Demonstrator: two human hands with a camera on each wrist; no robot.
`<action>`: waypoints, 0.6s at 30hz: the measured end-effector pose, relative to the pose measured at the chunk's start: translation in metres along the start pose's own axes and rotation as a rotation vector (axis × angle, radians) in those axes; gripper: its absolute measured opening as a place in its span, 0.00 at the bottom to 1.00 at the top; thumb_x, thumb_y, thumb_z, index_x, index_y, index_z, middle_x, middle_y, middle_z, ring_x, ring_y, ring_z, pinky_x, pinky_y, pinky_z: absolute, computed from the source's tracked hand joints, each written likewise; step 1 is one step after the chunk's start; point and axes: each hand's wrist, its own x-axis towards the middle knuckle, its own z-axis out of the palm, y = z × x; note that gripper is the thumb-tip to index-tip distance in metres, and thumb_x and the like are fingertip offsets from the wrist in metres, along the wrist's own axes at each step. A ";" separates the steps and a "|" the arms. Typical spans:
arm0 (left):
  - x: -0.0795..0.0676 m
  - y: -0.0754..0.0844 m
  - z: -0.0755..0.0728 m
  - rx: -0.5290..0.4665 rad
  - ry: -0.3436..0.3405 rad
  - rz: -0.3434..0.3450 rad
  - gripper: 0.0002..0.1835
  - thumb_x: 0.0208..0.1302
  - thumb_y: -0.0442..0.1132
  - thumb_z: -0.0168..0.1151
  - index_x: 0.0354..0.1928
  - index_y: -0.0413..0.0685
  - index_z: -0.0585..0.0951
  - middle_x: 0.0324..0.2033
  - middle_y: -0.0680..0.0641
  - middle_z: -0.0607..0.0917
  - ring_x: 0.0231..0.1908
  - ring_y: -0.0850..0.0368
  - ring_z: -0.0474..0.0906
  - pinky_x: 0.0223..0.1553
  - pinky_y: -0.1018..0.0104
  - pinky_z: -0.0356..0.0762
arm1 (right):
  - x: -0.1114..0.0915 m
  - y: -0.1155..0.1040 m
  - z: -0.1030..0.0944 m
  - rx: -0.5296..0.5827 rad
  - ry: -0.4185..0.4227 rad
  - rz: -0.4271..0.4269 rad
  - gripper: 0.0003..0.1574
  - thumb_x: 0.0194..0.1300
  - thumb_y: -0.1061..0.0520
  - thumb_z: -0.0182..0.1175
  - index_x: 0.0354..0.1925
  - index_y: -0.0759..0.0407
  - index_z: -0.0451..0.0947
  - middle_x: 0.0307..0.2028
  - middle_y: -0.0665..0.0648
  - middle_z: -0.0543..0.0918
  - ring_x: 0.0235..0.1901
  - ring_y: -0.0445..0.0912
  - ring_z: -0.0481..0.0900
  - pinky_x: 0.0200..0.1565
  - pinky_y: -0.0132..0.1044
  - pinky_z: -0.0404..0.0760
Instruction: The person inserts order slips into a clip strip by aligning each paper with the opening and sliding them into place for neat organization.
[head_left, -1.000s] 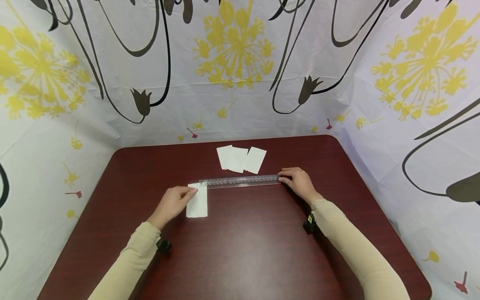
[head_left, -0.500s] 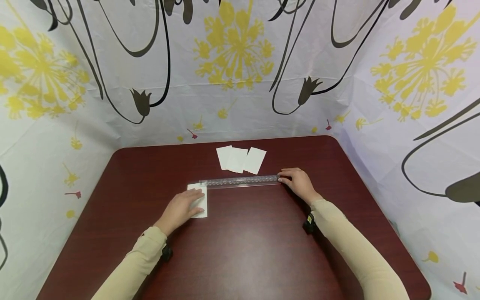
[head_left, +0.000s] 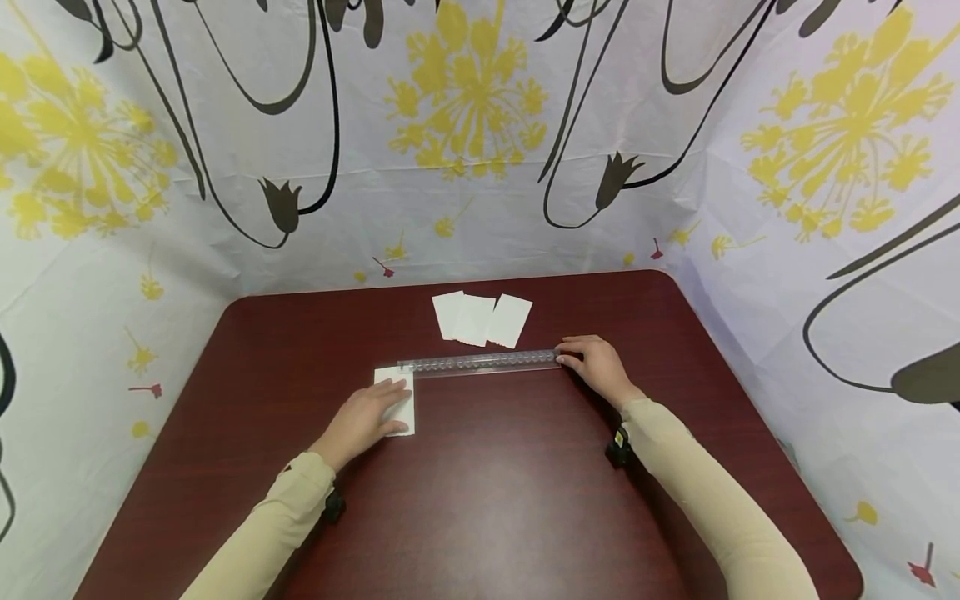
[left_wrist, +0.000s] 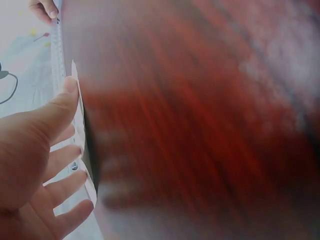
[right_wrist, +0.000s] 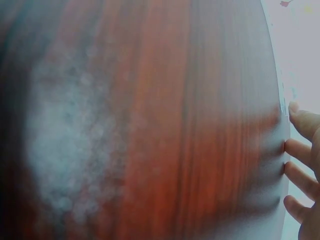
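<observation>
My left hand (head_left: 362,422) rests on a small white paper card (head_left: 403,408), fingers spread across it and the thumb near its lower edge. In the left wrist view the card (left_wrist: 77,112) appears edge-on under the thumb and fingertips. A clear plastic ruler (head_left: 480,362) lies sideways across the table, its left end overlapping the card's top right corner. At the ruler's right end, my right hand (head_left: 598,367) pinches it between thumb and fingers. The right wrist view shows that hand's fingertips (right_wrist: 288,167) down at the table surface.
Beyond the ruler, several white paper cards (head_left: 474,320) lie overlapping near the back edge. The dark red wooden table (head_left: 480,500) has rounded corners. White patterned cloth (head_left: 480,225) hangs behind it and along both sides.
My left hand has gone from pinching the card's top left part to lying flatter over its middle, shifting slightly right and down. Right hand, ruler and cards look unmoved.
</observation>
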 end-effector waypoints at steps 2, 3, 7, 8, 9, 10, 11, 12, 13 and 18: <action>0.000 0.000 0.000 0.000 -0.003 0.002 0.32 0.58 0.52 0.70 0.63 0.45 0.78 0.65 0.42 0.78 0.67 0.42 0.73 0.62 0.41 0.74 | 0.000 0.000 0.000 0.001 0.000 -0.003 0.18 0.65 0.50 0.66 0.52 0.54 0.86 0.58 0.61 0.84 0.60 0.58 0.78 0.62 0.57 0.76; 0.000 0.000 0.000 -0.003 -0.006 0.000 0.32 0.58 0.52 0.70 0.63 0.45 0.78 0.65 0.42 0.78 0.67 0.42 0.72 0.62 0.41 0.74 | 0.000 0.000 0.000 0.001 0.001 -0.004 0.18 0.65 0.50 0.66 0.52 0.54 0.86 0.58 0.61 0.84 0.60 0.58 0.78 0.62 0.57 0.76; 0.000 0.000 -0.001 -0.006 -0.014 0.000 0.33 0.59 0.52 0.69 0.64 0.44 0.77 0.65 0.42 0.78 0.67 0.41 0.72 0.62 0.41 0.73 | 0.001 0.001 0.000 -0.002 0.004 -0.012 0.18 0.64 0.51 0.66 0.51 0.54 0.86 0.57 0.61 0.84 0.60 0.59 0.78 0.62 0.58 0.76; 0.000 0.001 -0.001 -0.008 -0.019 -0.003 0.33 0.59 0.52 0.69 0.64 0.44 0.77 0.65 0.42 0.77 0.68 0.41 0.71 0.63 0.41 0.73 | 0.001 0.001 0.000 -0.002 0.004 -0.012 0.18 0.65 0.51 0.66 0.51 0.54 0.86 0.57 0.61 0.84 0.60 0.59 0.78 0.62 0.58 0.76; 0.001 0.001 -0.001 -0.011 -0.023 -0.005 0.33 0.59 0.52 0.69 0.64 0.45 0.77 0.66 0.42 0.77 0.68 0.41 0.71 0.63 0.40 0.73 | 0.001 0.000 0.000 -0.003 0.004 -0.013 0.18 0.65 0.50 0.66 0.51 0.54 0.86 0.57 0.61 0.84 0.60 0.59 0.78 0.62 0.58 0.76; 0.001 0.001 -0.001 -0.011 -0.027 -0.006 0.33 0.59 0.52 0.69 0.64 0.45 0.77 0.66 0.42 0.77 0.68 0.41 0.71 0.63 0.40 0.72 | 0.001 0.000 0.000 -0.002 0.004 -0.013 0.18 0.64 0.51 0.66 0.51 0.55 0.86 0.57 0.61 0.84 0.60 0.59 0.78 0.62 0.58 0.76; 0.001 0.001 -0.001 -0.013 -0.027 -0.006 0.33 0.59 0.52 0.69 0.64 0.44 0.77 0.66 0.41 0.77 0.68 0.40 0.71 0.63 0.40 0.72 | 0.001 0.000 0.000 -0.002 0.004 -0.012 0.18 0.65 0.51 0.66 0.52 0.55 0.86 0.57 0.61 0.84 0.60 0.59 0.78 0.62 0.58 0.76; 0.001 0.001 -0.001 -0.013 -0.026 -0.004 0.33 0.59 0.52 0.69 0.63 0.44 0.78 0.66 0.41 0.77 0.68 0.40 0.71 0.63 0.40 0.72 | 0.001 0.000 0.000 0.001 0.004 -0.012 0.19 0.65 0.50 0.66 0.51 0.55 0.86 0.57 0.62 0.84 0.60 0.59 0.78 0.62 0.58 0.76; 0.001 0.001 -0.001 -0.013 -0.029 -0.005 0.33 0.59 0.52 0.69 0.63 0.44 0.78 0.66 0.41 0.77 0.68 0.40 0.71 0.63 0.40 0.72 | 0.001 0.000 0.000 0.001 0.004 -0.010 0.19 0.65 0.50 0.66 0.51 0.55 0.86 0.57 0.61 0.84 0.60 0.59 0.78 0.62 0.58 0.76; 0.001 0.001 -0.001 -0.009 -0.039 -0.007 0.33 0.59 0.53 0.68 0.64 0.45 0.77 0.66 0.42 0.77 0.69 0.40 0.70 0.63 0.39 0.72 | 0.001 0.001 0.001 0.001 -0.002 -0.006 0.18 0.65 0.51 0.66 0.52 0.55 0.85 0.58 0.62 0.83 0.60 0.59 0.78 0.62 0.58 0.75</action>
